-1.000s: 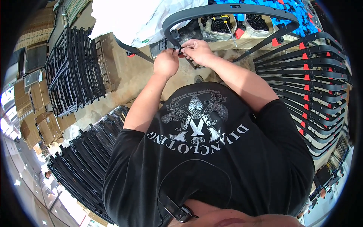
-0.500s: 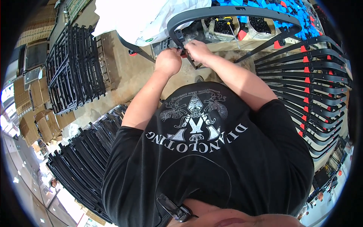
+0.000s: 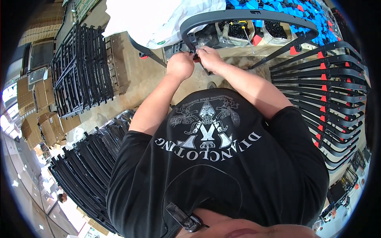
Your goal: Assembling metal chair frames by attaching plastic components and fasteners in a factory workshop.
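Observation:
My left hand and my right hand meet at the lower left end of a black curved frame. Both have their fingers closed close together, with the thumbs and fingertips at a dark bracket end. What they pinch is small and mostly covered by the fingers. The frame arches away to the right above a worktop, and one leg of it comes down beyond my right forearm. A red piece sits on that leg.
Beyond the hands lie a white plastic bag, an open bag of black screws, a yellow-handled screwdriver and a heap of blue parts. Stacked curved frames stand at right. Black metal racks and more stacked bars stand at left.
My hands stay together at the bracket end, with slight finger shifts. A red bit seen between them earlier is now mostly hidden. The whole view has shifted slightly.

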The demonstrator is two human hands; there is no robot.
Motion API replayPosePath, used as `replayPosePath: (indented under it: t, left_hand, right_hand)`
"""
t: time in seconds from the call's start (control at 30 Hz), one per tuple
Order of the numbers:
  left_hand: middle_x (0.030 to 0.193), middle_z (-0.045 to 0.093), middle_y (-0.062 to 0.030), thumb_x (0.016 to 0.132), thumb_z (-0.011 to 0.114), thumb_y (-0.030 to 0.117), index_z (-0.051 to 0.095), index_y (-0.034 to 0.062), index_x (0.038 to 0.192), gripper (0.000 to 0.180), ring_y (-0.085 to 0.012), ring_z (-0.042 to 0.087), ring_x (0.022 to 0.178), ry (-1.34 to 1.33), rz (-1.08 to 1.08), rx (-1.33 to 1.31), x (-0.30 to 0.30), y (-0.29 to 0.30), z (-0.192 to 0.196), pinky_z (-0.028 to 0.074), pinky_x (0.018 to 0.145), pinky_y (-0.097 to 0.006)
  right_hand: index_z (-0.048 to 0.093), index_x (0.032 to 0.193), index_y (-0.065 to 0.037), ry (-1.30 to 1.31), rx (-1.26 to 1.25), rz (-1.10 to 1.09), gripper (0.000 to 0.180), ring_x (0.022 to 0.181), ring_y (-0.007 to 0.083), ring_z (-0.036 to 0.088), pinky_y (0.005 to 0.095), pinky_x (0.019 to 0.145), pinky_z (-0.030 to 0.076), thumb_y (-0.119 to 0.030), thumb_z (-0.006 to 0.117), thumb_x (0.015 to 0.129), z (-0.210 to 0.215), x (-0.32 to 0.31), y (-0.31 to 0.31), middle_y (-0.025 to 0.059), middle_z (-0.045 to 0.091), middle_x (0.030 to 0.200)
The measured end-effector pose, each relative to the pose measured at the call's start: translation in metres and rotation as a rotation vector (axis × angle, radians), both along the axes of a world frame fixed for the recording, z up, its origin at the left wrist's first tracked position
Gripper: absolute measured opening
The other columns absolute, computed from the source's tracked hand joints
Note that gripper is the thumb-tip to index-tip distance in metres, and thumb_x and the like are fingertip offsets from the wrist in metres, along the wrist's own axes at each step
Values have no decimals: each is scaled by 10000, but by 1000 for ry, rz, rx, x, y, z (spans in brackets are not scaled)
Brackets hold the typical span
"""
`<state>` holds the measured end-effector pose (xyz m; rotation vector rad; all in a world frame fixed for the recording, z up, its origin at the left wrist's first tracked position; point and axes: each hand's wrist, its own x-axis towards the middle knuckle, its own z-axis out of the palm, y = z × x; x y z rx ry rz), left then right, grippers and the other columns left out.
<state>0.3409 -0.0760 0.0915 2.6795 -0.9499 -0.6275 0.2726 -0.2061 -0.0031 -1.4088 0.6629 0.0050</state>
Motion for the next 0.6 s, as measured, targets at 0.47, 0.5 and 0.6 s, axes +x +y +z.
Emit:
replayPosePath:
  t: [0.47,0.5,0.6]
  left_hand:
    - [1031,712,-188,1018,461,319,720,64,956,370,-377,661,1018,-49,-35,-1,3,4,-7,511,905,-482]
    - [1025,712,-188,1018,464,318,721,65,957,365,-381,660,1015,-35,-22,9,2,5,-6,512,902,-484]
    - [1017,711,-193,1018,473,326,721,70,948,364,-386,658,1013,-41,9,-3,-3,2,-3,512,897,-484]
  right_hand:
    - [681,1084,13,203,-22,27,463,711,190,656,333,640,504,-401,478,1036,22,7,8,109,731,909]
    - [680,957,-18,242,3,58,487,589,176,573,340,538,456,-449,469,1040,37,3,7,89,707,843]
    - [627,830,-77,204,270,100,506,518,153,491,345,473,401,-505,455,1038,30,-14,-10,59,665,769]
